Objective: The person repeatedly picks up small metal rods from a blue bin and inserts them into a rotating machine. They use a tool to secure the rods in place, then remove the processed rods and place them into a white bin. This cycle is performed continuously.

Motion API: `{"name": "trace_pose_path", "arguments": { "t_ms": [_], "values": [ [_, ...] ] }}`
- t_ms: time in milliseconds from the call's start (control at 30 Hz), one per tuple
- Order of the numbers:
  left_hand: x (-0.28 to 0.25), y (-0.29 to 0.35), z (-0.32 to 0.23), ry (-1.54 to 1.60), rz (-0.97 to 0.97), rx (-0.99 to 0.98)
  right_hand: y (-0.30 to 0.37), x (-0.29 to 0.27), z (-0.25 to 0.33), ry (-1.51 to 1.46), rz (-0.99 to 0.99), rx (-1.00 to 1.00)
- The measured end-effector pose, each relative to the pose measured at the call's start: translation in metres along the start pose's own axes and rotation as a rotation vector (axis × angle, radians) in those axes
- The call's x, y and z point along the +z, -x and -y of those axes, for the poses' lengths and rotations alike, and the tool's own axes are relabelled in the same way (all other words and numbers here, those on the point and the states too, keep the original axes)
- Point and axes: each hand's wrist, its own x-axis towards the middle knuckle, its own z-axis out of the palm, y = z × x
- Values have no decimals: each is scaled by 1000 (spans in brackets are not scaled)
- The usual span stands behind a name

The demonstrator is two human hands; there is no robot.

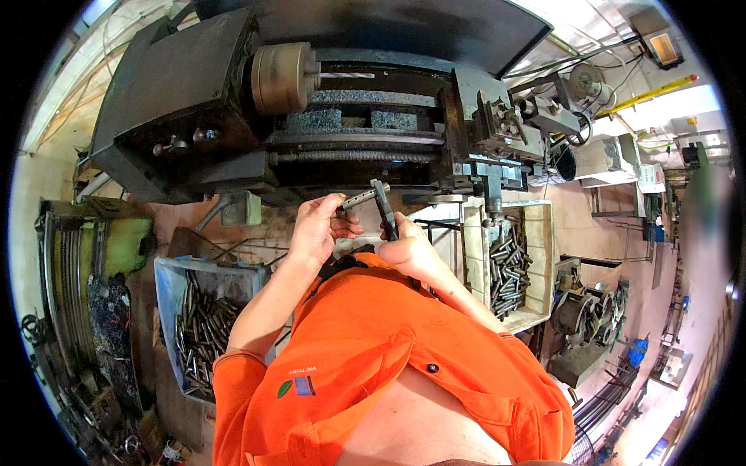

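My left hand [317, 229] is closed, its fingers pinching one end of a short metal rod [359, 199] with small holes or marks along its side. The rod tilts up to the right. At its far end, a dark caliper-like tool [384, 208] stands across it, touching or very near it. My right hand [408, 250] grips the lower part of that tool. Both hands are in front of my body, just on the near side of a dark lathe [194, 167]. The exact shape of the tool's jaws is too small to tell.
The lathe's chuck [281, 78] bears a drill bit [350, 75] pointing right, toward the carriage [497, 128]. A blue-grey bin [167, 311] of metal rods stands at left, and a whitish crate [542, 264] of similar rods at right. Another machine [120, 241] is at far left.
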Motion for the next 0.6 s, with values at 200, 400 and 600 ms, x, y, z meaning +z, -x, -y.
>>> {"name": "trace_pose_path", "arguments": {
  "t_ms": [200,400,600],
  "values": [
    [-5,-15,-5,-10,66,12,-6,9,5,148,-86,20],
    [-8,-30,-18,-65,200,-27,-19,22,-16,-57,-145,-31],
    [-17,-44,-27,-141,391,-24,-25,29,-31,-261,-278,5]
  ]
}}
